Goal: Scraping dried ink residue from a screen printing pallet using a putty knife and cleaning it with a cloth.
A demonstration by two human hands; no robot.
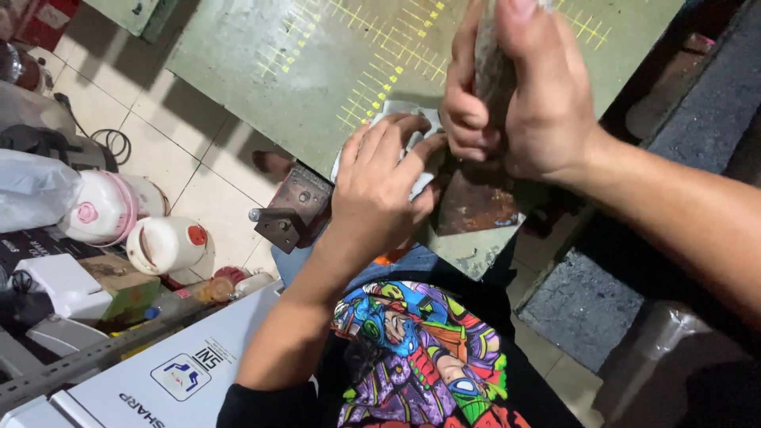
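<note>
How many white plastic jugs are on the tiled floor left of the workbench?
2. One white jug with a pink lid sits near the left edge; another white jug with a red cap lies just right of it, below. Clutter there may hide more.

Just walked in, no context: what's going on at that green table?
A person stands at the edge of a green metal table. The right hand grips a grey, worn upright handle, apparently a lever. The left hand presses a white sheet flat beside a rusty plate. Jugs and boxes sit on the tiled floor.
</note>
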